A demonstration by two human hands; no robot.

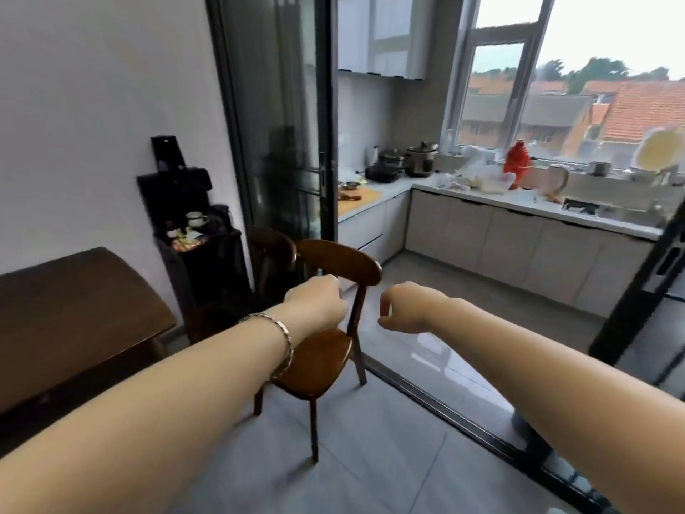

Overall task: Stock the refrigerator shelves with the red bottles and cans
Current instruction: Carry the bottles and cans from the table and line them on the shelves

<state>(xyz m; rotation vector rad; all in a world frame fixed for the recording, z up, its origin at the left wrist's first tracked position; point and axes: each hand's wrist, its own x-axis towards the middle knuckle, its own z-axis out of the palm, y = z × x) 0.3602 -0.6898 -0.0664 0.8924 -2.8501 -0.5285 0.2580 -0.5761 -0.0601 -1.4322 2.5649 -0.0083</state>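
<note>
No refrigerator or cans in view; the only red candidate is a bottle-like red container (516, 163), upright on the kitchen worktop (522, 201) by the window, well ahead and to the right of both hands; right hand (404, 309) is nearer, fingers loosely curled, empty; left hand (318, 302) is in front of the wooden chair (322, 350) back, fingers hidden, can't tell if gripping.

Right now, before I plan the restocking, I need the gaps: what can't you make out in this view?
Head view:
- Refrigerator: nowhere in frame.
- Red container on the counter: blurred, so bottle or jug is unclear.
- Left hand: its back hides the fingers, so any grip is unclear.
- Small items on the dark stand: too small and blurred.
</note>
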